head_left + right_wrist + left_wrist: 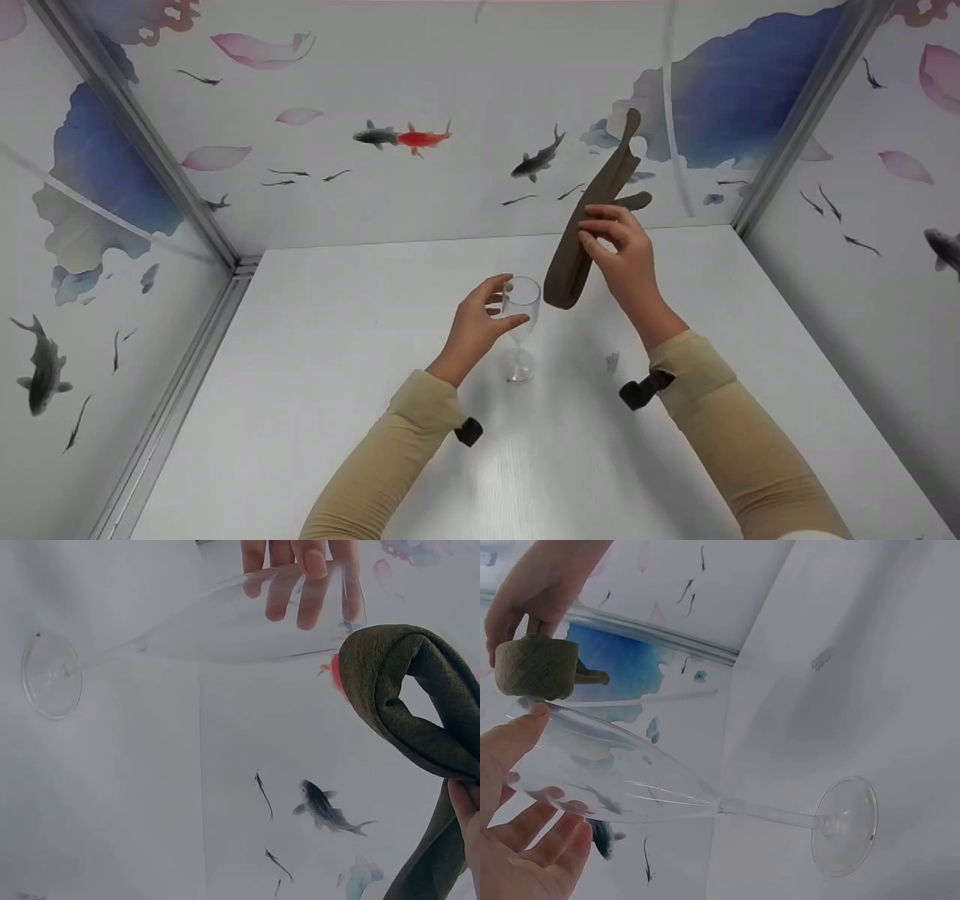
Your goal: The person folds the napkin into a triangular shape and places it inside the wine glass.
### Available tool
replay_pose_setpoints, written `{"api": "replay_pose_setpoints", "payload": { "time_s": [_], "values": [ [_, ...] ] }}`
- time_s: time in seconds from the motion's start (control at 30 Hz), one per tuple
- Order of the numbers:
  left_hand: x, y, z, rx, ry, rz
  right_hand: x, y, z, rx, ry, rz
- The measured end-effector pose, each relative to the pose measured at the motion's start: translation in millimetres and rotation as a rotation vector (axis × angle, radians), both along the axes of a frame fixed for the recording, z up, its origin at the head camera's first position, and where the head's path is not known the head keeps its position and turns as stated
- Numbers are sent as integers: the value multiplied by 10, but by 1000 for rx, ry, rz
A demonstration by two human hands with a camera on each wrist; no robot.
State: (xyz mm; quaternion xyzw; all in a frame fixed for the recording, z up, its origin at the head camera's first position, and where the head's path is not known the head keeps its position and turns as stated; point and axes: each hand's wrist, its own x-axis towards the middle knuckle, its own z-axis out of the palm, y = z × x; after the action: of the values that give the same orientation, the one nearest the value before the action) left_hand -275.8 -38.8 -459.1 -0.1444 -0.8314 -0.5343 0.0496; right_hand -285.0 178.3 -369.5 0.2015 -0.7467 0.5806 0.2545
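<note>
A clear champagne flute (519, 363) stands upright on the white table, its foot on the tabletop. My left hand (480, 319) holds the bowl near the rim, thumb on one side and fingers round the other. To the right, my right hand (622, 247) pinches a folded olive-brown cloth (574, 259) between thumb and fingers. The cloth is raised above the table, its folded lower end close beside the glass rim. In the right wrist view, the cloth (375, 682) bends into a loop, and its other end hangs loose.
The white table (315, 390) is bounded by a back wall (435, 60) and side walls painted with fish and petals, with metal posts at the corners. A small greyish mark (613, 362) shows on the tabletop right of the flute.
</note>
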Motion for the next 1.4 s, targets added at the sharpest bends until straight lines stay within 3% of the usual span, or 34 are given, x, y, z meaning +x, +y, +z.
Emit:
{"api": "replay_pose_setpoints", "payload": {
  "time_s": [0.27,0.47,0.57,0.73,0.8,1.03,1.17,1.4],
  "values": [
    [-13,-22,97,-40,-24,-22,-128,-58,-54,45,53,-33],
    [18,2,314,-6,15,-103,-171,-88,-65,66,145,-6],
    [44,51,445,-14,26,-138,-143,-115,-28,75,193,15],
    [-7,101,576,-37,14,-176,77,-239,206,54,177,43],
    [-39,105,601,-25,-3,-214,127,-282,261,38,163,55],
    [-97,96,652,44,-42,-313,29,-299,188,-24,196,102],
    [-120,90,662,75,-49,-311,28,-322,169,-87,181,117],
    [-151,57,656,93,-53,-256,46,-402,146,-203,100,133]
  ]
}}
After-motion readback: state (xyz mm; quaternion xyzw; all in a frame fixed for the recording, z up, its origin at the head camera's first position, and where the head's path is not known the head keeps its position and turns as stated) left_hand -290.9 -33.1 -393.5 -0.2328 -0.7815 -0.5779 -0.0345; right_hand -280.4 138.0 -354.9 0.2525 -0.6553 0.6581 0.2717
